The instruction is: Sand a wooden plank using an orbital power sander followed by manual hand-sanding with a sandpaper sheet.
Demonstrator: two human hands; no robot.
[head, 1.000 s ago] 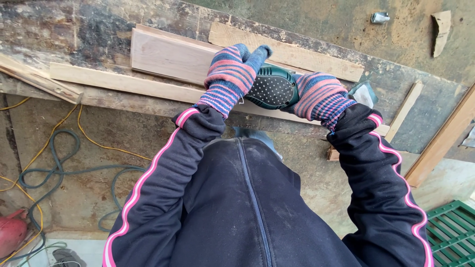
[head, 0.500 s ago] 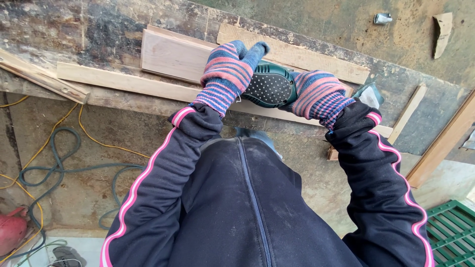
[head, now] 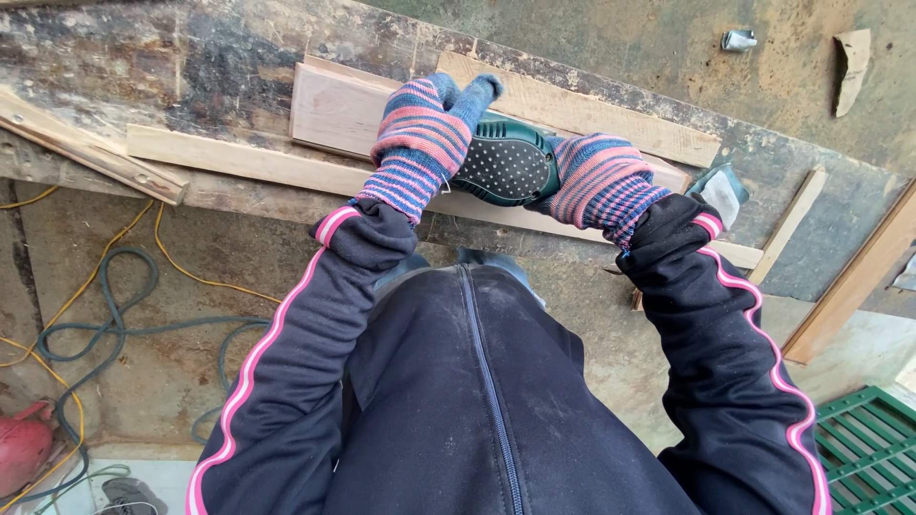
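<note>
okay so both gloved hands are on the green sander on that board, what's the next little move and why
Probably slide the green sander leftward along the wooden board. The left hand and right hand both grip it, and it sits at the board's right part, while a bare stretch of the board shows to the left of the hands.

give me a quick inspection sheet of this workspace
surface: worn, stained workbench, paint flaking
job's things: green power sander on a pale wooden board
clutter: wooden strips along the bench edge, small metal piece, cardboard scrap
grippers: left hand in a striped glove on top of the sander; right hand gloved, gripping its rear
cables: yellow cord and grey-green cable looped on the floor
surroundings: red object at lower left, green crate at lower right
</note>
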